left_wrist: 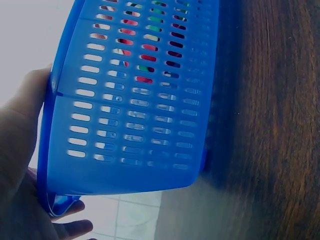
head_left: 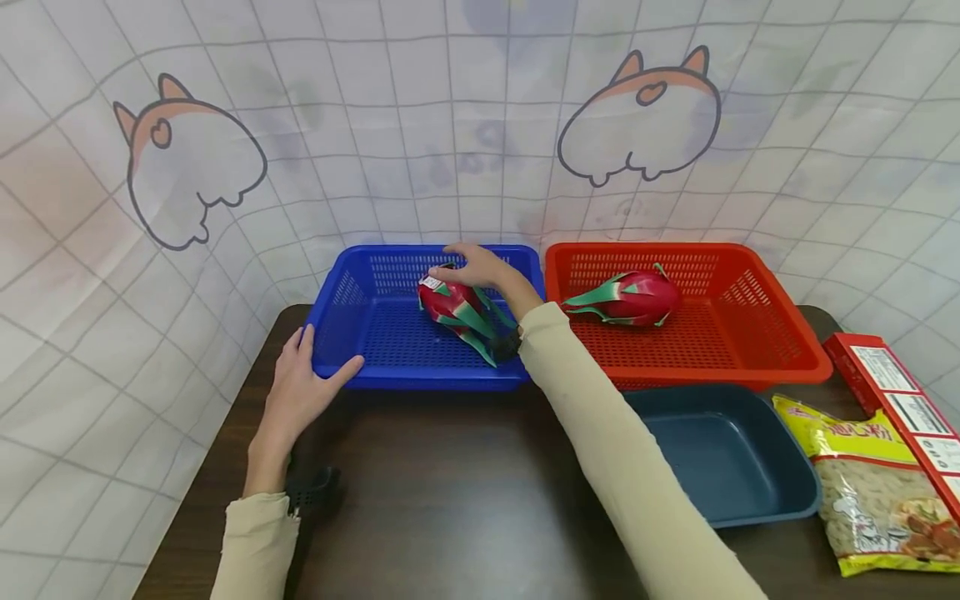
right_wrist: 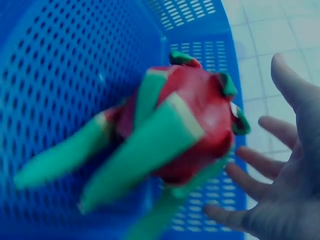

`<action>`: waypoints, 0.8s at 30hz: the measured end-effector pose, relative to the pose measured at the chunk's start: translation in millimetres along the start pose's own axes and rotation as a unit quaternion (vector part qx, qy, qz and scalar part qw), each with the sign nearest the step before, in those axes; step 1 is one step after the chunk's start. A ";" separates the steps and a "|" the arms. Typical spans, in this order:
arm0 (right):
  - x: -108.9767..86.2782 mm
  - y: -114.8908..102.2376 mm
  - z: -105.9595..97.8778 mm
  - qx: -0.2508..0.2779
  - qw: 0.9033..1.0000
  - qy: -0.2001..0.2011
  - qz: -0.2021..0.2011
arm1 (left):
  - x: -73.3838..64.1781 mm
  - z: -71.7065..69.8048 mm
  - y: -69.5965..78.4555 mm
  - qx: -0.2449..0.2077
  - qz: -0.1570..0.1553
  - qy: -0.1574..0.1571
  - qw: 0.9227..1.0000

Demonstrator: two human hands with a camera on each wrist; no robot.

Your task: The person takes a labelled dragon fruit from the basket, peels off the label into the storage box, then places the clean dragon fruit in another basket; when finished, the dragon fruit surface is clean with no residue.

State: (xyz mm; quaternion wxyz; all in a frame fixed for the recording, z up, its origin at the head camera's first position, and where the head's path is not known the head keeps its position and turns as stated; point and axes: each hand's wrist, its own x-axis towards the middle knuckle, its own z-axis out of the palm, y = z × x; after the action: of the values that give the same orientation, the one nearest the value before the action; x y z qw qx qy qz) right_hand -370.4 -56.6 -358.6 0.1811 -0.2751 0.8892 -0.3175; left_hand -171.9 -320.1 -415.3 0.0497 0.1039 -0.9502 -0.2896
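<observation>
A red dragon fruit (head_left: 454, 303) with green leaf tips and a white label lies in the blue basket (head_left: 405, 383). Just above this fruit is my right hand (head_left: 482, 268), its fingers spread; the right wrist view shows a gap between the hand (right_wrist: 280, 175) and the dragon fruit (right_wrist: 200, 110). At the basket's front left corner rests my left hand (head_left: 296, 387), thumb along the front rim and the other fingers by the left side. Through the slotted wall of the blue basket (left_wrist: 125, 175), red and green bits show in the left wrist view.
To the right stands a red basket (head_left: 780, 333) holding another dragon fruit (head_left: 647, 297). A dark blue tray (head_left: 720, 467) sits in front of it, partly behind my right sleeve. A yellow food bag (head_left: 870, 492) and a red box (head_left: 900, 408) lie at the right edge.
</observation>
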 end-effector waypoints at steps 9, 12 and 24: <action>9.7 11.8 24.5 0.057 0.997 0.009 0.047 | -0.5 4.2 1.2 -0.003 -0.004 0.001 1.000; 12.0 12.4 29.1 0.062 0.997 0.012 0.046 | -0.6 2.5 -0.1 -0.004 -0.002 0.002 1.000; 5.5 2.6 29.4 0.039 0.995 -0.066 0.056 | -1.3 0.0 -0.8 -0.005 -0.005 0.003 1.000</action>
State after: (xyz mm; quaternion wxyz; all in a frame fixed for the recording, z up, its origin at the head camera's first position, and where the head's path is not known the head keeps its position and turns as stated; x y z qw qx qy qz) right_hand -361.1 -71.9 -382.7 0.2678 -0.2382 0.8762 -0.3222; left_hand -170.5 -320.4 -415.8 0.0519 0.1093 -0.9481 -0.2941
